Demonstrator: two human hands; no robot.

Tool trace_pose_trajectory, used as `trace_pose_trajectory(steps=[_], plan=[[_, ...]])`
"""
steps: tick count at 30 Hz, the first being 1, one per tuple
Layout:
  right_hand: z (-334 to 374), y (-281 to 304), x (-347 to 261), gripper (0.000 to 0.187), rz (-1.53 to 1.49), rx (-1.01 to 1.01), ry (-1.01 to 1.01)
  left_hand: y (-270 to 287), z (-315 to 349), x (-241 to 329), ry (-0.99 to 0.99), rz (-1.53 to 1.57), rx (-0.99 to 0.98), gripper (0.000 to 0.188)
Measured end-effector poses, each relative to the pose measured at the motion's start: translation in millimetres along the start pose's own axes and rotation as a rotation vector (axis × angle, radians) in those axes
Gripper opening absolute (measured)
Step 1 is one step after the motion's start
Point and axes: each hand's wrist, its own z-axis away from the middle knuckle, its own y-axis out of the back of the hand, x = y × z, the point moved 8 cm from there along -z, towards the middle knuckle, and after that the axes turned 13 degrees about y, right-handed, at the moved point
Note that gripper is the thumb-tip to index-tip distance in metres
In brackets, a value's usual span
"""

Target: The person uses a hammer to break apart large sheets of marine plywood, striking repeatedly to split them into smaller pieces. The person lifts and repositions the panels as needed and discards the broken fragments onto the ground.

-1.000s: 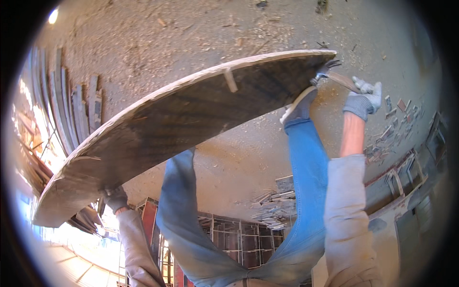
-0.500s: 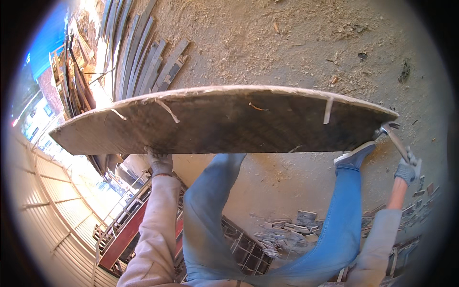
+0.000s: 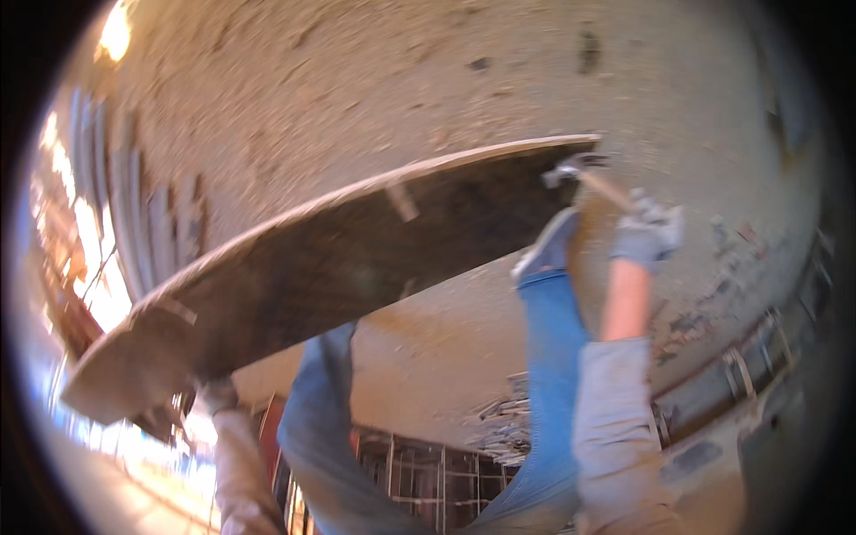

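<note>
A long dark wooden panel (image 3: 303, 259) with a pale, rough upper edge stretches across the view, slanting up to the right. Short pale strips stick to its face. My left hand (image 3: 217, 395), in a grey glove, grips the lower edge near the left end; its fingers are partly hidden and blurred. My right hand (image 3: 648, 230), also gloved, is closed round the wooden handle of a claw hammer (image 3: 606, 189). The hammer's metal head is at the panel's right end; whether it touches the wood I cannot tell. My shoe (image 3: 548, 245) is close under that end.
Long grey planks (image 3: 134, 214) lie at the left on the dusty, chip-strewn ground (image 3: 383, 80). Small wood offcuts (image 3: 504, 428) are heaped beyond my right leg (image 3: 553, 357). A metal grid frame (image 3: 428, 473) stands low in the middle, and more framework (image 3: 740, 379) runs along the right.
The view has swung to the right, so the panel now appears tilted and shifted left. My right hand keeps the hammer by the panel's right end, and my left still grips its lower edge.
</note>
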Motion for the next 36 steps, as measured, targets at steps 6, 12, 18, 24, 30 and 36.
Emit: trace_pose_trajectory(steps=[6,12,18,24,30,36], plan=[[1,-105,24,0.051,0.122,-0.103,-0.304,-8,24,-1,0.01,-0.003,-0.103,0.075],[226,-127,-22,0.05,0.137,-0.279,0.019,-23,36,-13,0.053,-0.013,-0.017,0.08],[427,-106,5,0.055,-0.097,-0.398,-0.908,-11,27,-4,0.052,-0.259,-0.077,0.09],[421,-23,-7,0.05,0.447,0.039,-1.052,27,-11,-8,0.172,0.07,-0.099,0.095],[588,31,24,0.056,0.856,-0.299,-1.281,57,-14,93,0.262,0.367,-0.313,0.071],[664,-31,-22,0.055,0.825,-0.113,-1.33,75,7,95,0.383,0.267,-0.18,0.049]])
